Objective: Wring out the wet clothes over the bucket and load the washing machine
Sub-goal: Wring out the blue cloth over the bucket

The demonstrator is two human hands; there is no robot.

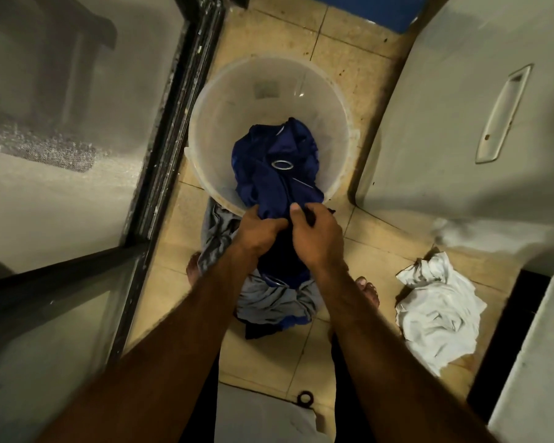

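Observation:
A dark blue garment (275,167) with a white oval logo hangs bunched over the near side of a translucent white bucket (263,91) on the tiled floor. My left hand (258,230) and my right hand (317,235) grip the garment's near end side by side, just in front of the bucket's rim. Below my hands lies a pile of grey and blue clothes (269,298) on the floor. The white washing machine (461,123) stands to the right.
A crumpled white cloth (435,311) lies on the floor at the right. A glass door with a dark frame (160,148) runs along the left. My bare feet flank the clothes pile. A blue strip shows at the far wall.

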